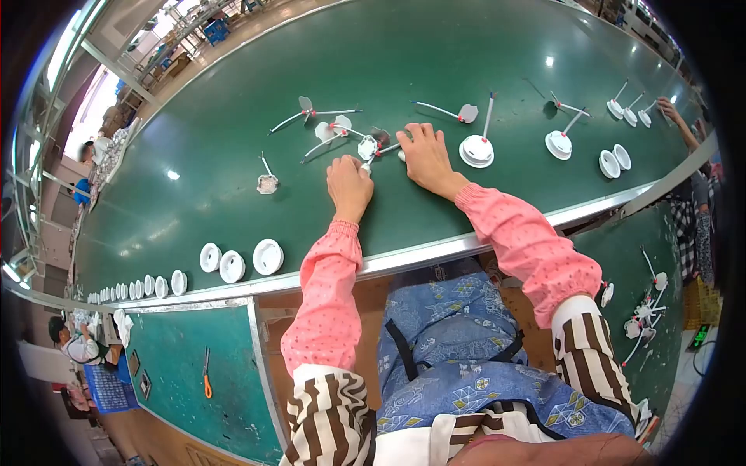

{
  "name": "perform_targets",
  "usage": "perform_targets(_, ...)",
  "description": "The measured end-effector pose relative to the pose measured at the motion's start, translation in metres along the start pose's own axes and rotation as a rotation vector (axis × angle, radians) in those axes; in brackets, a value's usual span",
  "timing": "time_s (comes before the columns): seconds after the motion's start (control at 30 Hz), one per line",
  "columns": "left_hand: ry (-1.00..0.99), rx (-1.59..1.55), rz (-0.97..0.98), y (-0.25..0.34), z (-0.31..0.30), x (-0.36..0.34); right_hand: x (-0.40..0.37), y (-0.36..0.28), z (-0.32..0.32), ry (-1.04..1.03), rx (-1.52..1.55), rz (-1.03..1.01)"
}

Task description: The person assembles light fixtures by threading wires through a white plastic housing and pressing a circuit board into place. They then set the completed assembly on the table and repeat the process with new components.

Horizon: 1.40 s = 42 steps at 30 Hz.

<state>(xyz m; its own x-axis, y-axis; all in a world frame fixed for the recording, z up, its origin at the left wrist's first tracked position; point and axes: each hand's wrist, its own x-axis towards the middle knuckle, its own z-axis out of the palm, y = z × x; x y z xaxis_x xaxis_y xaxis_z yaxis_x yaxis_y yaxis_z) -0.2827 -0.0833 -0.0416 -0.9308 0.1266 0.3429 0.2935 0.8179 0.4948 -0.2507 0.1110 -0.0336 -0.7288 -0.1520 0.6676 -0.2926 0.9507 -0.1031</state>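
Observation:
My left hand (350, 186) has its fingers curled at the belt, pinching the near edge of a wired disc piece (367, 147) with red connectors. From this piece a white cable (388, 149) runs toward my right hand (431, 161). That hand is bent over the belt, with a small white bit (402, 155) beside its thumb; what its fingers hold is hidden. Just beyond my left hand lie more wired pieces (326, 132). A white round housing (476, 151) with an upright cable sits to the right of my right hand.
White round cups (268, 257) line the near left edge of the green belt (233, 186). More housings (558, 145) stand to the right, where another person's hand (668, 109) reaches in. Orange-handled scissors (207, 385) lie on the lower left table; wired pieces (645, 311) lie at lower right.

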Motion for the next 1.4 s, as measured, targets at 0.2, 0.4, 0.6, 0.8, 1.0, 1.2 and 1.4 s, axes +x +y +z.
perform_targets(0.2,0.093,-0.225,0.089,0.023,-0.033,-0.026,0.001,0.004,-0.005,-0.088,-0.013,-0.099)
perform_targets(0.4,-0.1,-1.104,-0.149,0.075,-0.039,-0.049,-0.019,-0.038,-0.058,0.098,0.452,0.144)
perform_targets(0.6,-0.271,-1.35,-0.152,0.09,-0.067,-0.086,-0.059,-0.041,-0.142,-0.058,0.986,0.468)
perform_targets(0.8,-0.928,-1.718,-0.308,0.094,-0.086,-0.145,-0.082,-0.042,-0.192,-0.438,1.581,0.808)
perform_targets(1.0,-0.403,-0.829,0.299,0.103,-0.093,-0.168,-0.109,-0.045,-0.202,-0.533,1.796,1.075)
perform_targets(1.2,-0.327,-0.645,0.466,0.097,-0.08,-0.176,-0.14,-0.057,-0.191,-0.466,2.04,1.202)
perform_targets(1.4,-0.542,-0.806,0.104,0.096,-0.095,-0.198,-0.138,-0.051,-0.214,-0.22,2.001,1.208)
